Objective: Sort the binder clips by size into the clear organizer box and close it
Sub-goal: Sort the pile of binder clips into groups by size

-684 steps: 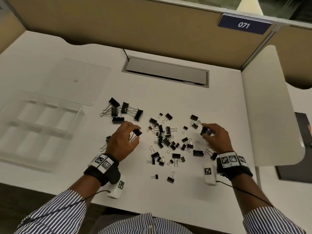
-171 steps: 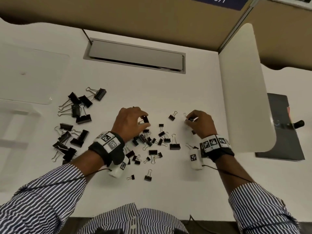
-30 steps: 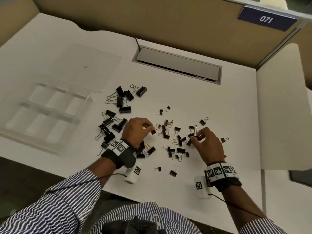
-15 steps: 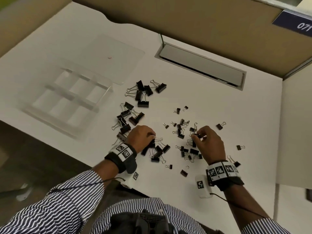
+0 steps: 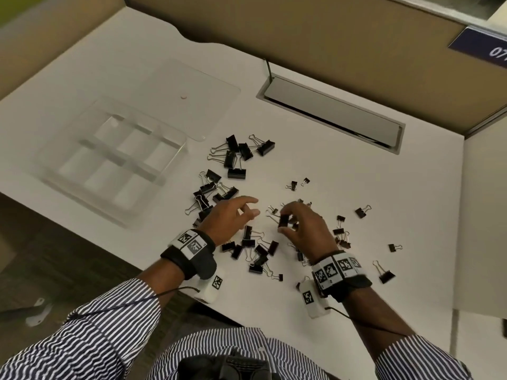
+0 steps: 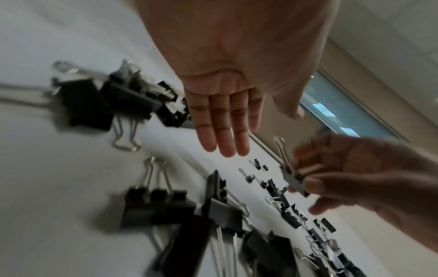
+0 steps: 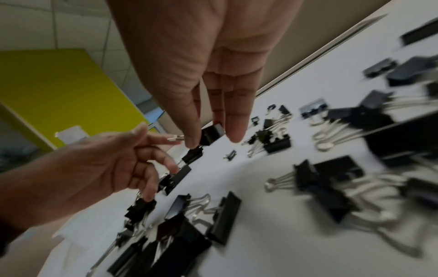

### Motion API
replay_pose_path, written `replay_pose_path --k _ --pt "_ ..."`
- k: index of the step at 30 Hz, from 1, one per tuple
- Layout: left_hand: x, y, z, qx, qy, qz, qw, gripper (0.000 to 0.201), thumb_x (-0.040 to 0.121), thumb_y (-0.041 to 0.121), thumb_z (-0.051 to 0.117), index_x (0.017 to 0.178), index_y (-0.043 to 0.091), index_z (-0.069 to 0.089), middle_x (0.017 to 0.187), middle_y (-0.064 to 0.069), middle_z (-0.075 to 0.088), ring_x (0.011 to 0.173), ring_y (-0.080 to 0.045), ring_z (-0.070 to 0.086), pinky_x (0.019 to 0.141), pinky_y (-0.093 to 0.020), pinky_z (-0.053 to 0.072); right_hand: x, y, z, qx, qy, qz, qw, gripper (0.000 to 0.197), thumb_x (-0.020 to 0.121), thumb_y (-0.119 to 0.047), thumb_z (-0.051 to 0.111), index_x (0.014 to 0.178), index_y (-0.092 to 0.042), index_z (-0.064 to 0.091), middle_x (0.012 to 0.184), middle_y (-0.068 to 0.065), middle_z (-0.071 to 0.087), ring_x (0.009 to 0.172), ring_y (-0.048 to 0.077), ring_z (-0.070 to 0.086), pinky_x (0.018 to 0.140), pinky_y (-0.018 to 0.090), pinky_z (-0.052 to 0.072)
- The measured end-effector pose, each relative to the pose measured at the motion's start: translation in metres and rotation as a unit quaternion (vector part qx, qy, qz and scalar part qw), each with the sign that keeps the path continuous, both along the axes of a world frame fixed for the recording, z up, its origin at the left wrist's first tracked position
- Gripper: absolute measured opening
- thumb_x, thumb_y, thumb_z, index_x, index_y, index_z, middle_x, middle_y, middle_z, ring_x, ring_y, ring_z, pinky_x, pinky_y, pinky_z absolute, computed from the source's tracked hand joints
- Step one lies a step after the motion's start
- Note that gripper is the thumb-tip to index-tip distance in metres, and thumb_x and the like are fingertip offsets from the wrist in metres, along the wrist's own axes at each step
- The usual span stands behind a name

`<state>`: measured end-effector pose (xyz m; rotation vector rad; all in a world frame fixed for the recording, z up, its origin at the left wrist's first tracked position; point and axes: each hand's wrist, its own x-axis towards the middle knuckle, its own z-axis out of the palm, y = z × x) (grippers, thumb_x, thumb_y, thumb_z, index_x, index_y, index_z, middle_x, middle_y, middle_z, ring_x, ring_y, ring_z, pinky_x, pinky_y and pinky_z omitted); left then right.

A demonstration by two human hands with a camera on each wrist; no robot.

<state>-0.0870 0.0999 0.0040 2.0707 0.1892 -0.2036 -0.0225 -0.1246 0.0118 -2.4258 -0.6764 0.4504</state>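
Black binder clips of three sizes lie scattered on the white desk. My right hand [image 5: 286,219] pinches a medium binder clip [image 5: 283,221] between thumb and fingers, just above the pile; the same clip [image 7: 211,134] shows in the right wrist view. My left hand [image 5: 251,208] hovers a little to its left with fingers stretched out and holds nothing [image 6: 222,138]. The clear organizer box [image 5: 82,187] stands open at the left, its compartments bare. Its lid [image 5: 192,100] lies flat behind it.
Large clips [image 5: 237,154] cluster by the box's right corner, with medium ones [image 5: 211,190] just below them. Small clips [image 5: 299,183] are strewn to the right. A cable hatch [image 5: 332,113] sits at the back, and a white divider panel rises at the right edge.
My left hand has come up off the pile and its fingers have straightened. My right hand has carried its clip leftward, close to the left hand. The head view has swung to the right.
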Motion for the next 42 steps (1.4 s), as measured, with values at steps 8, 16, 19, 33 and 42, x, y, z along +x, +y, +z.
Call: replay_pose_path --k 8,16,19,33,42 --pt "0.011 -0.006 0.003 -0.053 -0.013 0.011 0.998 0.019 0.095 0.014 0.06 0.112 0.018 0.068 0.084 0.0 0.072 0.065 -0.013 0.069 0.068 -0.032 0.06 -0.001 0.042 0.0 -0.013 -0.043 0.077 0.996 0.038 0.085 -0.024 0.073 0.115 -0.027 0.051 0.108 -0.007 0.055 0.088 0.015 0.061 0.073 0.034 0.054" --pt "0.034 0.052 -0.003 0.159 -0.017 0.159 0.974 0.015 0.091 0.015 0.063 0.1 0.021 0.073 0.093 0.005 0.069 0.083 -0.013 0.065 0.076 -0.029 0.056 0.015 0.029 -0.002 -0.006 -0.061 0.02 0.998 0.042 0.091 -0.034 0.063 0.131 -0.032 0.049 0.128 -0.01 0.053 0.108 0.01 0.054 0.083 0.028 0.051" --pt "0.039 0.076 -0.012 0.25 -0.01 0.157 0.955 0.012 0.088 0.02 0.065 0.095 0.027 0.072 0.095 -0.002 0.07 0.086 -0.018 0.061 0.072 -0.033 0.053 0.023 0.006 -0.007 -0.009 -0.058 -0.029 0.998 0.039 0.092 -0.031 0.062 0.129 -0.031 0.052 0.128 -0.009 0.054 0.113 0.013 0.053 0.086 0.032 0.052" --pt "0.065 -0.038 -0.032 0.258 -0.154 -0.152 0.942 0.05 0.086 0.038 0.059 0.131 0.018 0.057 0.134 -0.002 0.056 0.127 -0.021 0.047 0.107 -0.039 0.038 0.019 -0.154 -0.021 0.027 -0.064 -0.277 0.958 0.034 0.09 -0.02 0.067 0.123 -0.026 0.057 0.121 -0.005 0.059 0.101 0.013 0.059 0.081 0.043 0.056" --pt "0.071 -0.098 -0.032 0.237 -0.159 -0.232 0.93 0.043 0.07 0.017 0.083 0.11 0.018 0.067 0.108 -0.003 0.061 0.092 -0.026 0.058 0.076 -0.038 0.05 -0.018 -0.175 -0.027 0.0 -0.041 -0.303 0.952 0.025 0.09 -0.022 0.064 0.113 -0.031 0.061 0.105 -0.013 0.06 0.082 0.006 0.058 0.072 0.026 0.051"
